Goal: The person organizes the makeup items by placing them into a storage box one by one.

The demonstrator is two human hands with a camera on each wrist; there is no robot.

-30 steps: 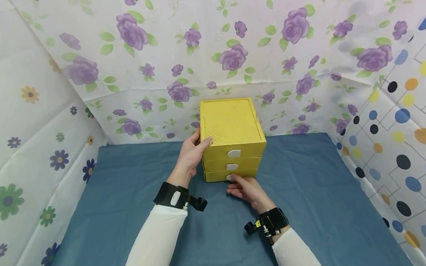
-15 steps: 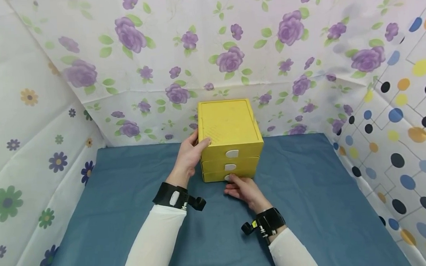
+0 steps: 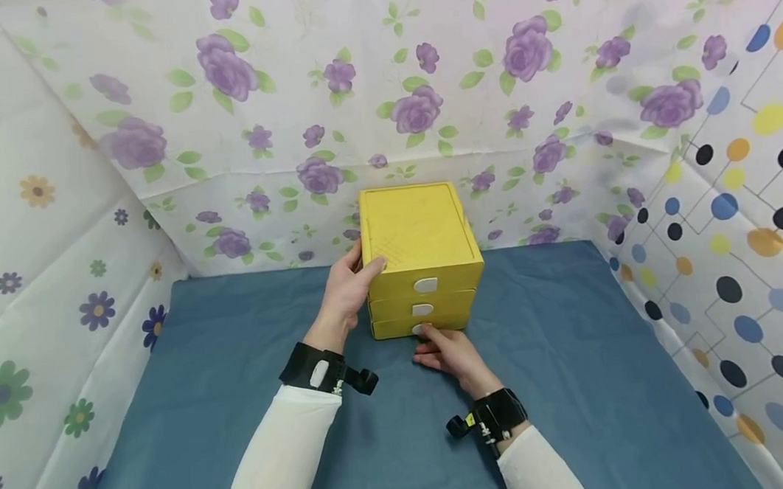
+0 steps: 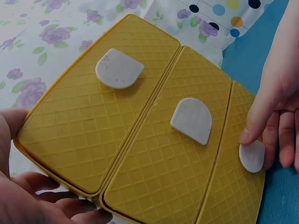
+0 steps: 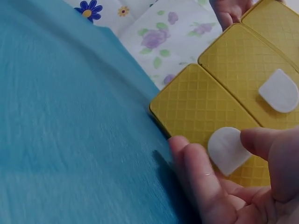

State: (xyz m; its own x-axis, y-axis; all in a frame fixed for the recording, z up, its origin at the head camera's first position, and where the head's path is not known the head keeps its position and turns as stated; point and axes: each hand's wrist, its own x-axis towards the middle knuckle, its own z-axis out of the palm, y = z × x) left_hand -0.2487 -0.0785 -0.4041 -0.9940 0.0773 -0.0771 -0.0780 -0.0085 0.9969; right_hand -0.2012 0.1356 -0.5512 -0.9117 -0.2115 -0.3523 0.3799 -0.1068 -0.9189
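A small yellow drawer box [image 3: 417, 225] stands at the back of the table, its three drawers stacked and all pushed in. Each drawer front carries a white handle, such as the top one [image 4: 119, 68] and the middle one [image 4: 192, 120]. My left hand [image 3: 343, 287] grips the box's left side, thumb over the top edge and fingers along the wall. Low at the front, my right hand [image 3: 456, 355] pinches the bottom drawer's handle [image 5: 226, 150], with the thumb at its edge. The right hand's other fingers lie beside and below that handle, close to the tablecloth.
A blue cloth [image 3: 237, 341] covers the table. Behind the box hangs a curtain with purple roses [image 3: 418, 110]. Flowered fabric [image 3: 55, 292] walls the left side, and dotted fabric [image 3: 731, 256] the right.
The head view has shifted slightly. Both hands keep their places on the box, and the drawers look the same as before.
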